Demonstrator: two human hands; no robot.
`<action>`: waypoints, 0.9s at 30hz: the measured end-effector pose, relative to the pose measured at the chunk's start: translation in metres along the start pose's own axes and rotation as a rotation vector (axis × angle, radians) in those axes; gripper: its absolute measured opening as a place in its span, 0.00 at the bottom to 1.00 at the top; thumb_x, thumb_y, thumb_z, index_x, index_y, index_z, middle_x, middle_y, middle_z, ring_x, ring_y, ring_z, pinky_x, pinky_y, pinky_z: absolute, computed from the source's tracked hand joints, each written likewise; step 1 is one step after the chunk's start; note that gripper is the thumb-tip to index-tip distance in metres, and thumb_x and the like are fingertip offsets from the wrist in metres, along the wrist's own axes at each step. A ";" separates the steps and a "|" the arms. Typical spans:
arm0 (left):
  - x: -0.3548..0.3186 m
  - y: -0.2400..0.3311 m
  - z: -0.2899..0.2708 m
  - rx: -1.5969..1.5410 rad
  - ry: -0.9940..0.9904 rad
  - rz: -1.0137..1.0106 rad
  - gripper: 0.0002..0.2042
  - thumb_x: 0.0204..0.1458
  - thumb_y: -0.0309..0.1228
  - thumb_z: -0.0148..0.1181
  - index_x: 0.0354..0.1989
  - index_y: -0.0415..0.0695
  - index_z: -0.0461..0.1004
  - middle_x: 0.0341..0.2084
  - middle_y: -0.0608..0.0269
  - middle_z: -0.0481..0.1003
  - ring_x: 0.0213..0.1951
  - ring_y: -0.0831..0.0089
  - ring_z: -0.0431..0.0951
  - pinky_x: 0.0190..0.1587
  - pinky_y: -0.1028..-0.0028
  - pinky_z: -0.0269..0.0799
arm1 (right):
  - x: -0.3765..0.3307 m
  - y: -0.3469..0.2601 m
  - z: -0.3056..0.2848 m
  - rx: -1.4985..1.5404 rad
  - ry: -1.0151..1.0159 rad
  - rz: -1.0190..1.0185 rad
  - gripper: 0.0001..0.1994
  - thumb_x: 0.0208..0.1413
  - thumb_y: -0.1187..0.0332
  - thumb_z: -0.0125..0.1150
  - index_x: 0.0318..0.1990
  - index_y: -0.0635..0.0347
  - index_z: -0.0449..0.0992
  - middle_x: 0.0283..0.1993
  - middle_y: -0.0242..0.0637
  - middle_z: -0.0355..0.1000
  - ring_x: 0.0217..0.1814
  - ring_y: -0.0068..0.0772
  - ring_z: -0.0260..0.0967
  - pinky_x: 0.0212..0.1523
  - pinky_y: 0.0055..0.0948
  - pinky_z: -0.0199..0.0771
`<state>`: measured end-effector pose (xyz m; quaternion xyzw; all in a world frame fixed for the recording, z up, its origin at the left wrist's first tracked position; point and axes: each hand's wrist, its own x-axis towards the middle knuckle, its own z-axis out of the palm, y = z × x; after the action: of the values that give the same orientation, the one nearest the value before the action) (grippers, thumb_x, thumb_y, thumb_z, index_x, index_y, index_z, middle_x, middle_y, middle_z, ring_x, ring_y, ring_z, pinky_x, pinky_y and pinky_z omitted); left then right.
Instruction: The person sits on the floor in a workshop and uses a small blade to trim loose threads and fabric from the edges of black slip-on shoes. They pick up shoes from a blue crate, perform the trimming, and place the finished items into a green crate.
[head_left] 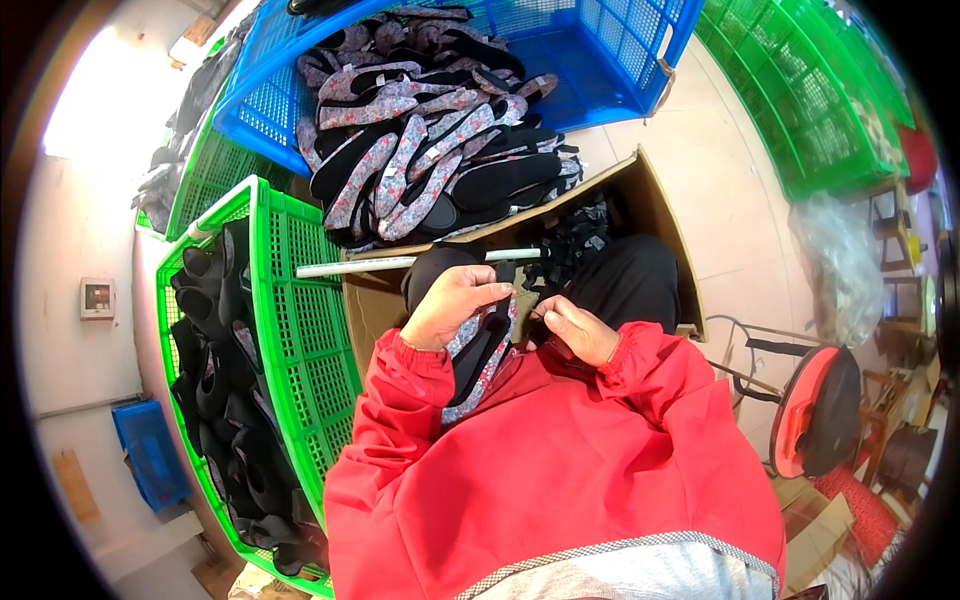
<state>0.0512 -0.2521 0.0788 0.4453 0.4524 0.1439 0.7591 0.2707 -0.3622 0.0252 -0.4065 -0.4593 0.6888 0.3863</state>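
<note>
My left hand (455, 303) is closed on a flower-patterned fabric shoe (488, 355) with a black lining, held over my lap. A short black piece (506, 271) sticks up by the thumb of that hand. Just right of the shoe, my right hand (580, 331) has its thumb and fingers pinched together; what lies between them, if anything, is too small to make out. Beyond both hands an open cardboard box (660, 215) stands around my knees, with a heap of small black pieces (575, 240) inside.
A blue plastic crate (625, 75) ahead holds many floral shoes (405, 165). At left, a green crate (310, 330) is filled with black shoes (215, 350). A white rod (375, 264) lies across the box. Green crates (790, 90) and a red-and-black stool (815, 410) stand at right.
</note>
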 end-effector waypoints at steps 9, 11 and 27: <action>-0.008 0.017 0.010 -0.122 0.022 -0.016 0.07 0.54 0.26 0.62 0.25 0.40 0.75 0.20 0.72 0.72 0.23 0.85 0.68 0.26 0.82 0.61 | 0.015 -0.023 0.006 0.008 -0.077 0.032 0.11 0.64 0.61 0.55 0.44 0.60 0.69 0.34 0.30 0.74 0.25 0.12 0.56 0.26 0.15 0.58; -0.008 0.016 0.009 -0.117 0.008 -0.018 0.06 0.53 0.26 0.63 0.26 0.41 0.75 0.21 0.72 0.72 0.24 0.85 0.70 0.27 0.82 0.63 | 0.018 -0.030 0.006 -0.038 -0.094 0.060 0.11 0.64 0.62 0.55 0.44 0.60 0.69 0.34 0.29 0.74 0.26 0.13 0.59 0.27 0.16 0.60; 0.006 0.004 0.008 -0.023 0.034 0.023 0.05 0.51 0.25 0.64 0.26 0.42 0.75 0.20 0.75 0.71 0.22 0.87 0.67 0.25 0.82 0.59 | 0.030 -0.042 0.009 0.043 -0.117 0.125 0.11 0.64 0.61 0.56 0.39 0.62 0.70 0.31 0.33 0.74 0.31 0.22 0.70 0.36 0.24 0.70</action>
<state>0.0613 -0.2505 0.0801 0.4392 0.4584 0.1653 0.7547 0.2575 -0.3261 0.0610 -0.3851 -0.4400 0.7439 0.3237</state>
